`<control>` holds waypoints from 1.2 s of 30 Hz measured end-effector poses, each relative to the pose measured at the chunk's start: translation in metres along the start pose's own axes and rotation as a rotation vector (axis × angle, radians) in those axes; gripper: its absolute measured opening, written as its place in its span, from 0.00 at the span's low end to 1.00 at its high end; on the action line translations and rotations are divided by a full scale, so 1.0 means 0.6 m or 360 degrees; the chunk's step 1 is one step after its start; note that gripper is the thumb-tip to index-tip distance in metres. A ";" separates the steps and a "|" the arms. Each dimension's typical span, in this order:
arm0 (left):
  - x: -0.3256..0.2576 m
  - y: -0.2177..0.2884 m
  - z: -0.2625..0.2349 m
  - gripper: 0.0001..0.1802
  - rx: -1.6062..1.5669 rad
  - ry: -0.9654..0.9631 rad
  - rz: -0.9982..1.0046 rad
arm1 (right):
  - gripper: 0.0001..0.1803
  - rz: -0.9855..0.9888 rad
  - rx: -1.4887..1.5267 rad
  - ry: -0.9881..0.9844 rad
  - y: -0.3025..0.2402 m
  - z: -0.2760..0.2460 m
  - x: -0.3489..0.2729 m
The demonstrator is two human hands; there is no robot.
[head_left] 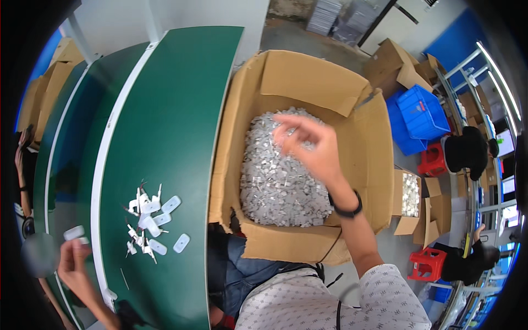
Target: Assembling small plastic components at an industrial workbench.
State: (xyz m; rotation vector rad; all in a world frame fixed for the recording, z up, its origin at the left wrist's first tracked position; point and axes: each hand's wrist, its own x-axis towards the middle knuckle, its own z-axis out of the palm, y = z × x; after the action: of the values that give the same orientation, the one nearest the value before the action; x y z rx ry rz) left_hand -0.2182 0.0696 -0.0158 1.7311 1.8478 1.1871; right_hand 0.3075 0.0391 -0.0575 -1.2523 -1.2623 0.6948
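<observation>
Our right hand (308,146) hovers half-open, empty, over the full box (286,82) at centre; a small pile (151,220) lies lower left, our left hand (74,256) pinching one piece (74,232).

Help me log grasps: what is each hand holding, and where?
Left hand pinches a small white part at its lower end. Right hand, over the cardboard box: cannot tell.

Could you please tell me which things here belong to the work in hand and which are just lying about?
In use:
right hand over the small white parts in the big cardboard box
left hand holding a white part
pile of white parts on the green table

Lying about:
blue crates
red stools
small box of parts
</observation>
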 end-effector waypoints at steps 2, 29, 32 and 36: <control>0.089 -0.192 -0.137 0.13 0.0159 -0.0019 -0.0262 | 0.09 0.0297 -0.0224 0.0455 0.137 -0.079 0.036; 0.004 0.013 -0.075 0.20 0.0885 -0.0126 -0.0190 | 0.10 0.0826 -0.1900 0.0050 0.515 -0.101 -0.017; -0.002 0.022 -0.062 0.20 0.0864 -0.0136 -0.0178 | 0.10 0.0777 -0.1939 0.0024 0.517 -0.096 -0.023; -0.008 0.035 -0.055 0.20 0.0873 -0.0163 -0.0175 | 0.08 0.0368 -0.2082 0.0067 0.524 -0.094 -0.036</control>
State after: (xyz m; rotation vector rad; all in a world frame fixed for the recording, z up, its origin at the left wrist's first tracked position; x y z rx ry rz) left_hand -0.2277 0.0522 0.0182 1.8747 2.3142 0.5617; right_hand 0.4291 0.0813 -0.3504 -2.4584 -1.5774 -0.1242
